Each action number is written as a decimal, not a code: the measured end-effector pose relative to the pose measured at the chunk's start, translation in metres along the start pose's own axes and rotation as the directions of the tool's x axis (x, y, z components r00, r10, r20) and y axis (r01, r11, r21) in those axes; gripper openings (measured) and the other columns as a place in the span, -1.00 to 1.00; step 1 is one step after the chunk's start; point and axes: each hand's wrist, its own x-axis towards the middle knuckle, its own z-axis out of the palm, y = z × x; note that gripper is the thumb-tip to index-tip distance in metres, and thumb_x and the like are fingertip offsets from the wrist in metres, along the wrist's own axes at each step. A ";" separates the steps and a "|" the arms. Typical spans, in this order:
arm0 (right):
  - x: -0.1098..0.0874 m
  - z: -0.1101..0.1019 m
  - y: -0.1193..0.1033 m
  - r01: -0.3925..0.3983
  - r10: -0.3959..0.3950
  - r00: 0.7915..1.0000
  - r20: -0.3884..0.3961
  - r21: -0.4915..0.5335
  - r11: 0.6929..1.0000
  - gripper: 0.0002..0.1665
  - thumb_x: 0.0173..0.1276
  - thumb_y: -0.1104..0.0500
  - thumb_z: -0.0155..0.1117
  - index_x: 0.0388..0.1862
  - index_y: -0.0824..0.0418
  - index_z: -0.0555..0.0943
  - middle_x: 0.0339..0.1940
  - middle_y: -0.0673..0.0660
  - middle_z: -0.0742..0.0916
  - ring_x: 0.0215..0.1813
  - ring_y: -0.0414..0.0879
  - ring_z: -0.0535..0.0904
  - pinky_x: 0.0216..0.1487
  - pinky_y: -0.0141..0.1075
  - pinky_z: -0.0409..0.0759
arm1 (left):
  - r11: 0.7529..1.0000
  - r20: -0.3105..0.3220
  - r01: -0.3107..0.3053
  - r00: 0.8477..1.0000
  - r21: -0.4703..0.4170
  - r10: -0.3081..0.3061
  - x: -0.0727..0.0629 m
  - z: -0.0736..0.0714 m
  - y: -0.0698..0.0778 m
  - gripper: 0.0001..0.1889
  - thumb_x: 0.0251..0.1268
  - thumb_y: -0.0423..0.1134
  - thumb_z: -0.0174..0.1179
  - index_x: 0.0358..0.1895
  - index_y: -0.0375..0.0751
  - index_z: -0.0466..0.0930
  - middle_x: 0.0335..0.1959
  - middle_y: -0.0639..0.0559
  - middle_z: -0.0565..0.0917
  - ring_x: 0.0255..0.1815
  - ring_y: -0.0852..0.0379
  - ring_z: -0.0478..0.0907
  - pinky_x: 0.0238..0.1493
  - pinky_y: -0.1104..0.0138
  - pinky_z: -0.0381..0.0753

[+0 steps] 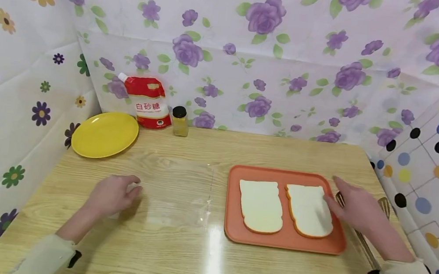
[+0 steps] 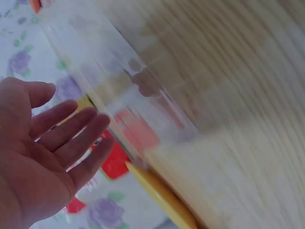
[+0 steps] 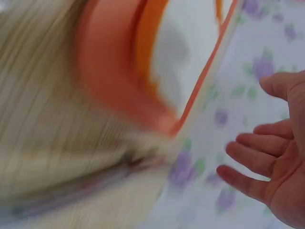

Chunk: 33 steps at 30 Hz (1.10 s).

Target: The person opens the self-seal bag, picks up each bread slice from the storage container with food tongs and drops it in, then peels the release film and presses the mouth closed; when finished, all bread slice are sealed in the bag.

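My left hand (image 1: 112,195) hovers by the left side of a clear sheet (image 1: 182,191) lying on the table. Its fingers are loosely spread and hold nothing, as the left wrist view confirms. Over the right rim of an orange tray (image 1: 284,242) is my right hand (image 1: 361,208), its fingers parted and nothing in them. Two white bread slices with orange-brown crusts, a left slice (image 1: 261,206) and a right slice (image 1: 310,211), lie side by side on the tray. Metal tongs (image 1: 367,250) lie right of the tray, partly hidden under my right forearm.
A yellow plate (image 1: 104,134) is at the back left. Beside it stand a red-and-white sugar pouch (image 1: 151,104) and a small jar (image 1: 180,122) with a black lid and yellow contents. Patterned sheets cover the walls behind and on both sides of the wooden table (image 1: 160,255).
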 end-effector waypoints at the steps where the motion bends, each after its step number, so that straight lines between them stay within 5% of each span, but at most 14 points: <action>1: 0.005 0.004 -0.009 0.032 -0.031 0.999 -0.022 0.012 0.999 -0.21 0.37 0.05 0.38 0.39 0.50 0.36 -0.48 0.25 0.66 -0.75 -0.11 0.41 -0.67 -0.14 0.43 | 1.000 0.005 0.003 1.000 -0.024 -0.003 0.001 0.001 0.004 -0.80 0.28 -0.28 0.32 -0.13 -0.35 0.71 -0.46 -0.05 0.71 -0.55 0.07 0.59 -0.48 0.10 0.63; 3: 0.017 0.013 -0.030 0.096 -0.093 0.994 -0.057 0.045 0.994 -0.36 0.35 0.12 0.40 0.30 0.43 0.49 -0.57 0.13 0.63 -0.77 -0.19 0.35 -0.69 -0.22 0.38 | 0.998 0.015 -0.003 1.000 -0.064 0.004 0.003 0.004 0.012 -0.83 0.28 -0.30 0.32 -0.15 -0.32 0.73 -0.41 -0.05 0.73 -0.50 0.09 0.62 -0.43 0.10 0.65; 8: 0.058 0.035 -0.095 0.346 -0.330 0.933 -0.141 0.111 0.932 -0.52 0.30 0.19 0.44 0.14 0.39 0.63 -0.14 0.29 0.77 -0.58 -0.09 0.62 -0.44 -0.12 0.65 | 0.987 -0.017 -0.084 0.996 -0.138 0.083 0.016 0.024 0.030 -0.70 0.24 -0.31 0.38 0.00 -0.36 0.68 -0.08 -0.23 0.72 -0.13 -0.13 0.66 -0.09 -0.02 0.65; 13: 0.097 0.063 -0.167 0.482 -0.480 0.876 -0.042 0.062 0.874 -0.55 0.32 0.10 0.42 0.09 0.34 0.65 -0.04 0.23 0.75 -0.15 0.06 0.72 -0.13 -0.05 0.68 | 0.978 -0.009 -0.143 0.990 -0.152 0.143 0.030 0.042 0.038 -0.58 0.25 -0.27 0.40 0.15 -0.35 0.61 0.23 -0.39 0.54 0.29 -0.36 0.42 0.26 -0.19 0.39; 20: 0.128 0.095 -0.221 0.458 -0.434 0.873 0.221 -0.068 0.886 -0.32 0.35 -0.16 0.37 0.22 0.31 0.58 0.25 0.27 0.63 0.31 0.10 0.52 0.19 0.01 0.54 | 0.983 0.091 -0.108 0.988 -0.151 0.122 0.040 0.053 0.040 -0.46 0.28 -0.15 0.38 0.28 -0.28 0.55 0.40 -0.37 0.37 0.47 -0.39 0.14 0.25 -0.45 0.11; 33: 0.139 0.110 -0.234 0.387 -0.331 0.875 0.353 -0.099 0.917 -0.31 0.25 -0.31 0.40 0.04 0.23 0.64 0.27 0.21 0.60 0.32 0.08 0.48 0.18 -0.04 0.52 | 0.989 0.236 -0.061 0.968 -0.135 0.092 0.036 0.055 0.029 -0.35 0.32 -0.02 0.34 0.41 -0.19 0.43 0.53 -0.34 0.15 0.55 -0.42 -0.15 0.25 -0.52 -0.20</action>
